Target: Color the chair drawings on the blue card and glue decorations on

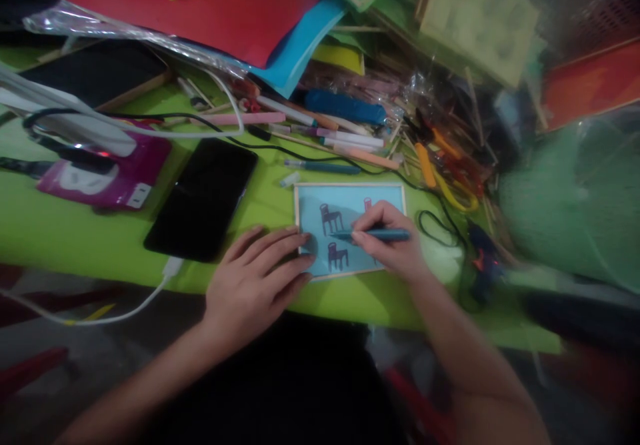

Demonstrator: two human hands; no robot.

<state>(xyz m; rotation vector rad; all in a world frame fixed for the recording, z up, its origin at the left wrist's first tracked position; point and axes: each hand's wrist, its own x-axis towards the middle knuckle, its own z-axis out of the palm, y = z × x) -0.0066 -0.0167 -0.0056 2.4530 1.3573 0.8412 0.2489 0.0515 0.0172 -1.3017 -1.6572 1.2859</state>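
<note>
A small light-blue card with a pale border lies on the green table; dark chair shapes are drawn on it. My right hand grips a blue pen, whose tip rests on the card near its middle. My left hand lies flat, fingers stretched out, with the fingertips pressing the card's left edge.
A black phone with a white cable lies left of the card. A purple packet and a white cord sit further left. Pens, sticks, scissors and coloured paper sheets pile up behind. A green mesh bag is at right.
</note>
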